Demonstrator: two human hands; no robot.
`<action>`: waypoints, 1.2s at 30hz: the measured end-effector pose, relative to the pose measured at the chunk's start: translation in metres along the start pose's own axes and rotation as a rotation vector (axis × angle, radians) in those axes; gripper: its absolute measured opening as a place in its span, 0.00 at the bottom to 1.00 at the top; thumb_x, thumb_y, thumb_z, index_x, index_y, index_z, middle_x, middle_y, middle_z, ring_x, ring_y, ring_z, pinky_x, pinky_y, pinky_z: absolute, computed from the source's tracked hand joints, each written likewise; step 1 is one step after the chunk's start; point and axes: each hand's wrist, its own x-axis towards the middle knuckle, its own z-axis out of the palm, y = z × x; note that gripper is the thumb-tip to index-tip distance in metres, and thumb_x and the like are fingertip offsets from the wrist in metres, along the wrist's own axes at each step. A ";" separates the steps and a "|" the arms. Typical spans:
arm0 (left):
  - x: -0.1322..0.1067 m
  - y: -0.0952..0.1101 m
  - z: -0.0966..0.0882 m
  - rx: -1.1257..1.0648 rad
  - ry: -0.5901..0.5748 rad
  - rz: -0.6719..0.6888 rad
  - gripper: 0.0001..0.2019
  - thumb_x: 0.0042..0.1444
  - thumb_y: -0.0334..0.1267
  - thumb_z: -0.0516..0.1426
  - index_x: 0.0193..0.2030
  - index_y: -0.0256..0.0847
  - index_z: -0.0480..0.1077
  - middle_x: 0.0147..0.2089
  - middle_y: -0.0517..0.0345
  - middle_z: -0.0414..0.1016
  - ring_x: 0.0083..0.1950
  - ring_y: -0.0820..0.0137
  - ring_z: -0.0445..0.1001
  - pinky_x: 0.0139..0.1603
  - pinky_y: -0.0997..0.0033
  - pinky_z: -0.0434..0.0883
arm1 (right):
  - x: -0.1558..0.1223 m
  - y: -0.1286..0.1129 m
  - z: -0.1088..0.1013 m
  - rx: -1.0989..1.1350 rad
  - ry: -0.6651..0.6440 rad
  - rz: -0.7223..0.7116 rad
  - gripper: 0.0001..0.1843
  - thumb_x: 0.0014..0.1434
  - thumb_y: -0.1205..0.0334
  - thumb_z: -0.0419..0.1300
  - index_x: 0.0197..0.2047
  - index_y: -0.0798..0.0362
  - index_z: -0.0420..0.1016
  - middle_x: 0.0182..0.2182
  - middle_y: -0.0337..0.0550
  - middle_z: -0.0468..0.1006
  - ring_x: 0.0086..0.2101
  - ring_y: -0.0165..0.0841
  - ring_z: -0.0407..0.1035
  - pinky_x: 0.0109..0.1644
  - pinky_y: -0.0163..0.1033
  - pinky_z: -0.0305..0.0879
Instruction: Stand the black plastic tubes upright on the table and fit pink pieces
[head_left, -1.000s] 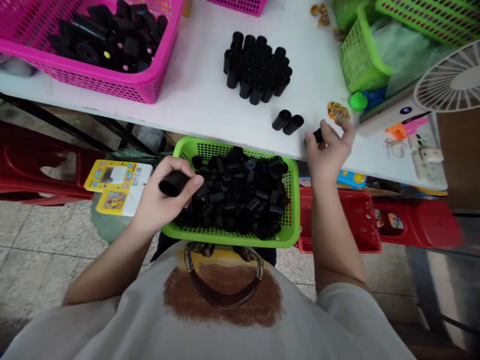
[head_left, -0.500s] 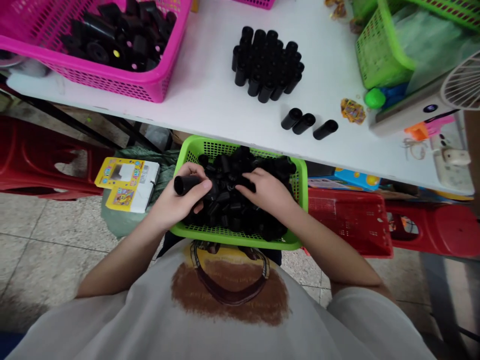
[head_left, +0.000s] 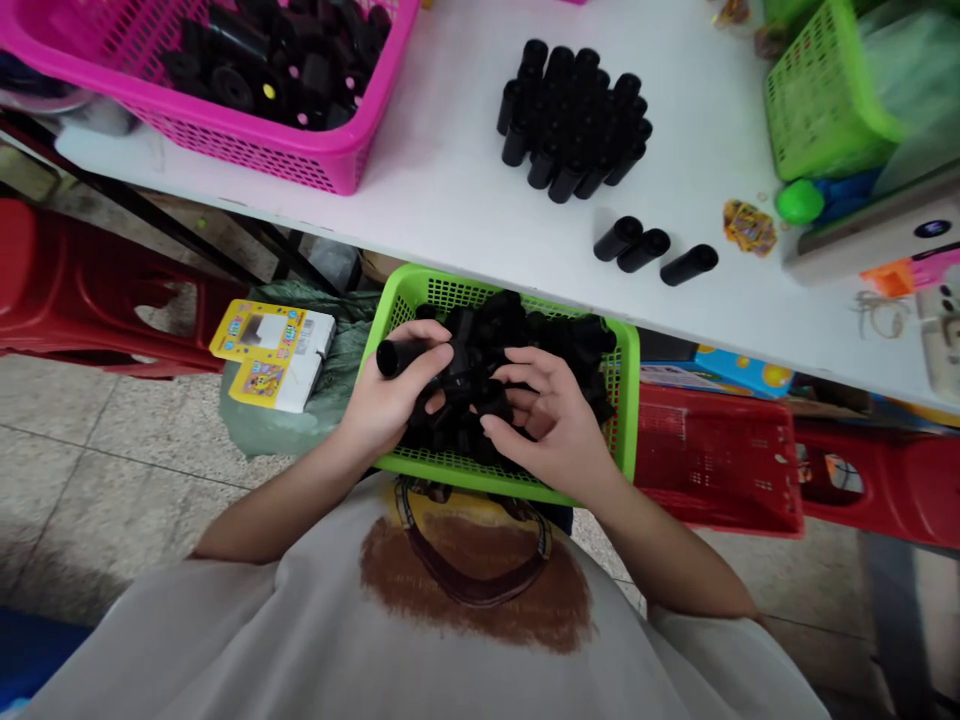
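Head view, the only one.

Left hand (head_left: 386, 400) is clamped on a black tube (head_left: 401, 355), thumb on top and fingers wrapped under. The tube's long axis runs left-right, nearly level, with one end sticking out left past the knuckles. The right end is buried in the palm and points at the right hand.

Right hand (head_left: 555, 425) is palm-down, with its fingers curled into the heap of black parts (head_left: 540, 335) in the green basket (head_left: 628, 400). There is a dark piece between thumb and forefinger, but I can't tell if it's actually gripped or just touched.

Key geometry: both hands are over the near half of the basket, close together but not touching. The held tube sits just left of the right fingertips, roughly in line with them. The basket sits in the lap, tucked under the near edge of the white table (head_left: 450, 200).

On the table:
- Three tubes (head_left: 654, 250) lie on their sides near the edge, far-right of the hands.
- An upright tube cluster (head_left: 574, 115) stands farther back.
- The pink basket (head_left: 300, 160) is at far left and holds more dark parts.
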 end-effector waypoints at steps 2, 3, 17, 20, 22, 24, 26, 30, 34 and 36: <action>-0.001 -0.002 0.002 0.026 -0.018 0.021 0.14 0.54 0.44 0.69 0.39 0.44 0.69 0.36 0.62 0.69 0.23 0.80 0.64 0.15 0.80 0.62 | -0.003 0.000 0.007 0.057 -0.004 0.030 0.30 0.61 0.55 0.72 0.62 0.41 0.64 0.50 0.41 0.78 0.43 0.32 0.79 0.46 0.38 0.82; -0.002 -0.003 0.003 0.035 -0.034 0.030 0.13 0.56 0.44 0.68 0.39 0.44 0.69 0.35 0.63 0.69 0.23 0.80 0.64 0.16 0.80 0.63 | -0.002 0.000 0.009 0.085 -0.016 0.036 0.30 0.61 0.54 0.72 0.61 0.41 0.64 0.50 0.41 0.78 0.42 0.31 0.80 0.45 0.38 0.82; -0.009 0.016 -0.014 0.565 -0.403 0.410 0.03 0.63 0.36 0.65 0.37 0.43 0.78 0.36 0.59 0.82 0.33 0.72 0.79 0.40 0.73 0.78 | 0.002 0.001 -0.005 0.212 -0.234 0.154 0.34 0.64 0.55 0.71 0.69 0.37 0.64 0.55 0.42 0.78 0.41 0.33 0.82 0.45 0.46 0.88; -0.007 0.021 -0.018 0.678 -0.578 0.486 0.03 0.64 0.37 0.65 0.38 0.45 0.80 0.39 0.55 0.83 0.42 0.68 0.82 0.50 0.68 0.79 | 0.004 0.001 -0.008 0.147 -0.315 0.154 0.32 0.65 0.57 0.69 0.70 0.40 0.67 0.58 0.45 0.78 0.44 0.33 0.82 0.47 0.44 0.87; -0.006 0.020 -0.021 0.658 -0.582 0.476 0.06 0.64 0.43 0.66 0.39 0.45 0.81 0.47 0.51 0.81 0.49 0.65 0.82 0.56 0.65 0.78 | 0.005 0.000 -0.010 0.048 -0.324 0.126 0.27 0.65 0.58 0.67 0.66 0.43 0.72 0.59 0.46 0.79 0.44 0.32 0.82 0.47 0.41 0.86; -0.005 0.017 -0.024 0.601 -0.479 0.432 0.12 0.63 0.50 0.67 0.38 0.43 0.79 0.52 0.48 0.79 0.53 0.64 0.80 0.58 0.63 0.78 | 0.008 -0.003 -0.013 -0.099 -0.304 0.079 0.22 0.65 0.57 0.68 0.61 0.45 0.78 0.57 0.45 0.81 0.43 0.33 0.82 0.45 0.39 0.85; -0.004 0.014 -0.028 0.513 -0.335 0.351 0.18 0.63 0.55 0.66 0.34 0.42 0.73 0.46 0.51 0.78 0.47 0.66 0.79 0.51 0.66 0.78 | 0.016 -0.008 -0.022 -0.292 -0.189 -0.043 0.18 0.64 0.55 0.69 0.57 0.45 0.81 0.53 0.45 0.84 0.43 0.35 0.82 0.45 0.41 0.84; -0.003 0.008 -0.037 0.435 -0.248 0.146 0.24 0.61 0.60 0.66 0.32 0.42 0.68 0.35 0.58 0.72 0.27 0.74 0.68 0.26 0.73 0.68 | 0.056 -0.011 -0.053 -0.756 0.305 -0.353 0.17 0.65 0.51 0.69 0.55 0.46 0.83 0.52 0.48 0.85 0.53 0.47 0.77 0.61 0.59 0.76; -0.008 0.005 -0.040 0.270 -0.350 0.046 0.26 0.61 0.64 0.63 0.32 0.41 0.70 0.33 0.59 0.68 0.23 0.75 0.64 0.18 0.74 0.63 | 0.105 0.001 -0.086 -1.094 0.489 -0.408 0.24 0.69 0.44 0.64 0.61 0.48 0.79 0.57 0.56 0.81 0.62 0.59 0.66 0.67 0.75 0.61; -0.010 0.005 -0.038 0.150 -0.349 0.055 0.24 0.60 0.63 0.64 0.37 0.43 0.70 0.33 0.60 0.69 0.23 0.75 0.65 0.16 0.75 0.64 | 0.120 0.008 -0.094 -1.181 0.484 -0.401 0.26 0.70 0.43 0.61 0.64 0.48 0.77 0.61 0.59 0.78 0.64 0.63 0.63 0.65 0.78 0.59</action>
